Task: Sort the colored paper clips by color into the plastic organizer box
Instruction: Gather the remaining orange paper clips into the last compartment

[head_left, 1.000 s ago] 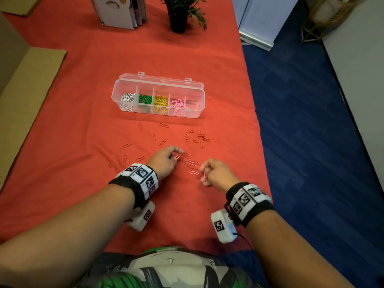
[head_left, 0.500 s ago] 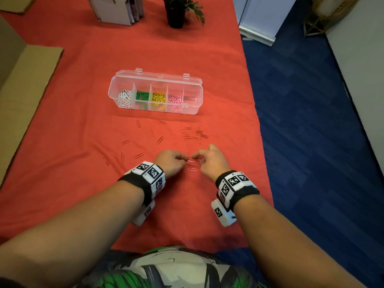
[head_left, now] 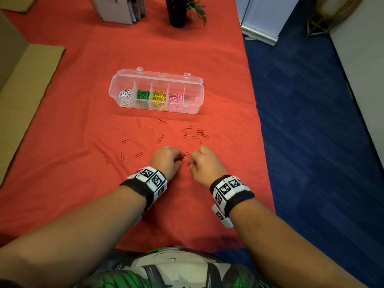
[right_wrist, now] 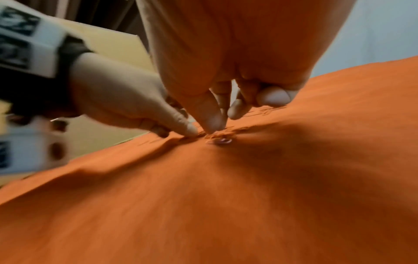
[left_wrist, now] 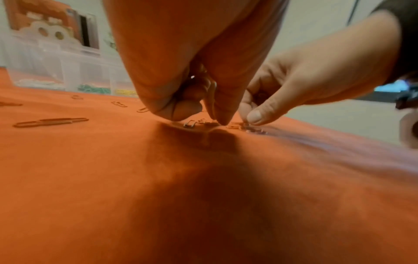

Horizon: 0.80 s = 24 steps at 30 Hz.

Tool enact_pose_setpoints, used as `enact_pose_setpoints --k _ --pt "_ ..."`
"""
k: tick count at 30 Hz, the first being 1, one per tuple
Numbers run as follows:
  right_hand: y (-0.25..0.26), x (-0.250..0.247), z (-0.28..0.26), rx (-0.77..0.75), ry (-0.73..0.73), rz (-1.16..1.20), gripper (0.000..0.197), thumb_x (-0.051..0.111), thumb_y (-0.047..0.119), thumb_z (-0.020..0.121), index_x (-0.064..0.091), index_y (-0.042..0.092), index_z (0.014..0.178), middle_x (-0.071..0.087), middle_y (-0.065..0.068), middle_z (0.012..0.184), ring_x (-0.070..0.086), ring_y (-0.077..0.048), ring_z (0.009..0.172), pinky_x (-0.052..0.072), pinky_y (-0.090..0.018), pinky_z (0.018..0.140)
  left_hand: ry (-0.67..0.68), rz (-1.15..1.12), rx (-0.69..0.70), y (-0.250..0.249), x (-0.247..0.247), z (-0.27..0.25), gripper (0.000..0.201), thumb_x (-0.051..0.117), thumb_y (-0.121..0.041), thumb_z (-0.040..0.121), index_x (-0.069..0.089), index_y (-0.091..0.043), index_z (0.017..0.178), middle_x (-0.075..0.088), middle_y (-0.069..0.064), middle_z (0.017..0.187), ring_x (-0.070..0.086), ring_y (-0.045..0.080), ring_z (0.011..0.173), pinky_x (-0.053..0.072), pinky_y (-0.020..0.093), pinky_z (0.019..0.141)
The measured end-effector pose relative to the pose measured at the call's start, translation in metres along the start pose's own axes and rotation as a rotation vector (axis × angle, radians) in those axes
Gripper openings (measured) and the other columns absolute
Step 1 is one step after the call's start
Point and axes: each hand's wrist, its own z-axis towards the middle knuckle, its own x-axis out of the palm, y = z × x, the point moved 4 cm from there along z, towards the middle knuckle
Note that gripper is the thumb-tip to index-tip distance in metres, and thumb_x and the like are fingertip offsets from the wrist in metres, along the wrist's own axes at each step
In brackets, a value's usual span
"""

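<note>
The clear organizer box stands open mid-table, with white, green, yellow and pink clips in separate compartments and a few red ones at the right end. Several red paper clips lie scattered on the red cloth in front of it. My left hand is curled, thumb and fingers pinching red clips while its tips touch the cloth. My right hand faces it a few centimetres away, thumb and forefinger pinching at a small cluster of clips on the cloth.
A potted plant and a book holder stand at the table's far end. Cardboard lies along the left edge. The table's right edge drops to blue carpet. More clips lie left of my hands.
Both hands have drawn together over the small cluster of clips; the right hand moved forward and left, from holding a clip near the body to pinching at the cloth.
</note>
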Motion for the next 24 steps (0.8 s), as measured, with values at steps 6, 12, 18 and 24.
enact_pose_setpoints --k 6,12,18,24 --pt "0.01 0.007 -0.017 -0.06 -0.012 -0.267 0.014 0.048 0.009 0.087 0.052 0.008 0.101 0.053 -0.013 0.102 0.053 -0.034 0.097 0.045 -0.041 0.077 0.06 0.147 0.047 0.003 0.006 0.005 0.02 0.058 -0.023 0.086 0.063 -0.01 0.1 0.058 0.012 0.102 0.058 0.03 0.097 0.045 0.034 0.086" --pt "0.007 -0.006 -0.014 -0.008 0.044 -0.264 0.024 0.038 0.002 0.085 0.05 0.005 0.105 0.052 -0.015 0.109 0.052 -0.035 0.102 0.045 -0.043 0.084 0.085 0.031 -0.071 0.002 -0.002 0.007 0.02 0.047 -0.02 0.09 0.06 -0.005 0.095 0.059 0.013 0.094 0.057 0.03 0.09 0.041 0.034 0.08" --pt "-0.021 -0.025 0.003 0.288 0.069 0.205 0.02 0.042 -0.003 0.08 0.052 0.013 0.088 0.058 -0.01 0.096 0.056 -0.027 0.095 0.041 -0.029 0.08 0.247 -1.136 -0.631 0.005 -0.02 0.003 0.015 0.039 -0.011 0.071 0.042 -0.014 0.057 0.046 0.001 0.048 0.038 0.014 0.038 0.033 0.016 0.04" --pt "-0.03 -0.041 0.013 0.279 -0.115 0.208 0.018 0.047 0.008 0.088 0.063 0.011 0.096 0.055 -0.009 0.099 0.057 -0.026 0.094 0.04 -0.025 0.085 0.236 -1.286 -0.653 0.009 -0.039 0.006 0.027 0.031 -0.011 0.085 0.057 -0.007 0.079 0.058 0.006 0.07 0.055 0.016 0.061 0.053 0.021 0.05"
